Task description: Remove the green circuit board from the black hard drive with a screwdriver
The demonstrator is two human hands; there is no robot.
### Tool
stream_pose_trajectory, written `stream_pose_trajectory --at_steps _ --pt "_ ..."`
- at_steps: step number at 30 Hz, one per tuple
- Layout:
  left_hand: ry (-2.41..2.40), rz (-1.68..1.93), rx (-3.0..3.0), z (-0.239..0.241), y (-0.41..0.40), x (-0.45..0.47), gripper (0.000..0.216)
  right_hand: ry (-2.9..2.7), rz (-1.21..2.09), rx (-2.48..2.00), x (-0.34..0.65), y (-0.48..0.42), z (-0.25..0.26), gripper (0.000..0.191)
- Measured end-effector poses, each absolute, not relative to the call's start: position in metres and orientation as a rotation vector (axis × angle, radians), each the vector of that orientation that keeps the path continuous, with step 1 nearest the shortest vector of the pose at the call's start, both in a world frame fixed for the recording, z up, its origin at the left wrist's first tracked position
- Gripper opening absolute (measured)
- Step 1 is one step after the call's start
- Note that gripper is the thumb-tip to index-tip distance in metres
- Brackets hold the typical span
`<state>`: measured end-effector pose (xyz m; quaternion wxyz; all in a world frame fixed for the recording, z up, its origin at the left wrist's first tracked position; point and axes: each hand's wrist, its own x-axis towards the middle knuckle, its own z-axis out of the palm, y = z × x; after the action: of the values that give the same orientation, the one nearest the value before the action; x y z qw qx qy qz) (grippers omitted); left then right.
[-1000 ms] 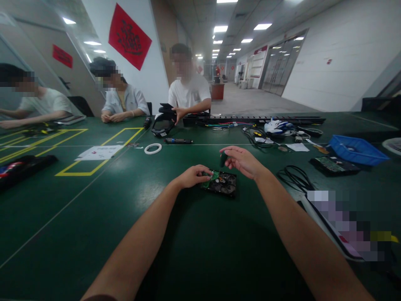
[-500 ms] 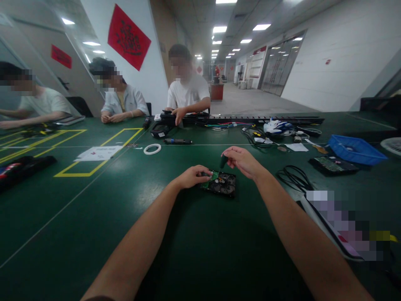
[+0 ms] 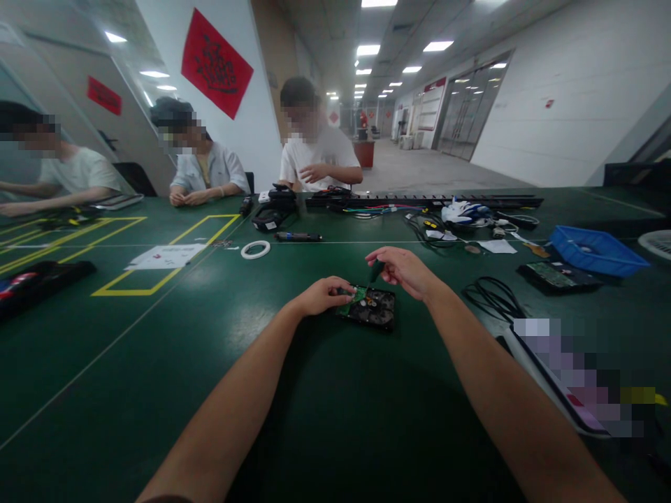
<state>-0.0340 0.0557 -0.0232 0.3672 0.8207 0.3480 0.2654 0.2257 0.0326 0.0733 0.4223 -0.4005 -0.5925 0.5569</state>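
A hard drive (image 3: 370, 311) lies flat on the green table in front of me, its green circuit board (image 3: 358, 299) facing up. My left hand (image 3: 326, 296) grips the drive's left side, with fingers resting over the edge of the board. In my right hand (image 3: 405, 271) is a screwdriver (image 3: 376, 270) with a dark green handle, held between thumb and fingers. The tool stands nearly upright over the board; whether its tip touches a screw is too small to tell.
Right of me are a blue basket (image 3: 597, 250), a second drive (image 3: 558, 276), a black cable (image 3: 493, 293) and a blurred-out tablet-like device (image 3: 556, 391). Farther off lie a white tape ring (image 3: 255, 249), a black pen-shaped tool (image 3: 298, 237) and white-blue gloves (image 3: 465, 212). Several people sit opposite.
The fingers of my right hand have shifted and spread around the screwdriver handle. My left hand and the drive stay put. Across the table, a person's hand has lifted off the black equipment.
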Motion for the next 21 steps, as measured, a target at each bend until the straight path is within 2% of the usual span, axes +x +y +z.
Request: stream_pose_trajectory --at_steps 21 --pt "0.928 0.656 2.113 -0.0237 0.0562 -0.0349 0.036 -1.56 1.478 -0.969 0.2239 0.0263 0.0782 0.022"
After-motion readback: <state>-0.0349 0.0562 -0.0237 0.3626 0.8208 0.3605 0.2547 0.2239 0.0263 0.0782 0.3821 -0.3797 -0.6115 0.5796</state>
